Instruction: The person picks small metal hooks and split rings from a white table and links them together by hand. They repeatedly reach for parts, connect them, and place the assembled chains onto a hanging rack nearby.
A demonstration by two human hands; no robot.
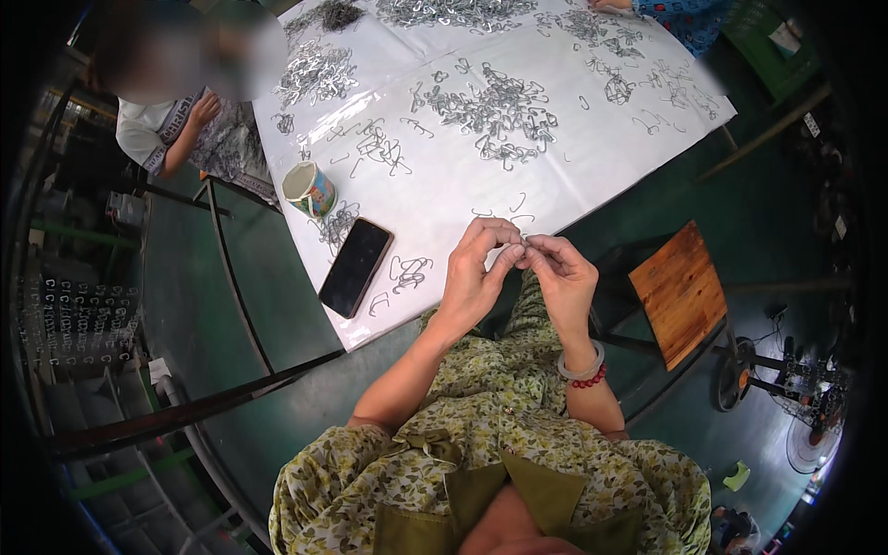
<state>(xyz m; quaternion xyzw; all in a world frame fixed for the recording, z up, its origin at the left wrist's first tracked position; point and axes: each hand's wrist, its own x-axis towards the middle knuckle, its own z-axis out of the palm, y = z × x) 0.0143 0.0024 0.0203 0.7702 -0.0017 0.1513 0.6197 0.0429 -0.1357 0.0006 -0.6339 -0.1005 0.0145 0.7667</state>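
My left hand and my right hand meet at the table's near edge, thumbs and fingertips pinched together. Between them is a small grey wire hook, mostly hidden by the fingers. Just beyond my fingertips a few loose wire hooks lie on the white table. Left of my left hand is a small cluster of bent wire hooks. A black phone rests flat near the table's left corner.
A colourful round tub stands at the left edge, beside more hooks. Farther off lie large heaps of metal hooks. One person sits at the left; another person's sleeve shows at the far right. A wooden stool stands right of me.
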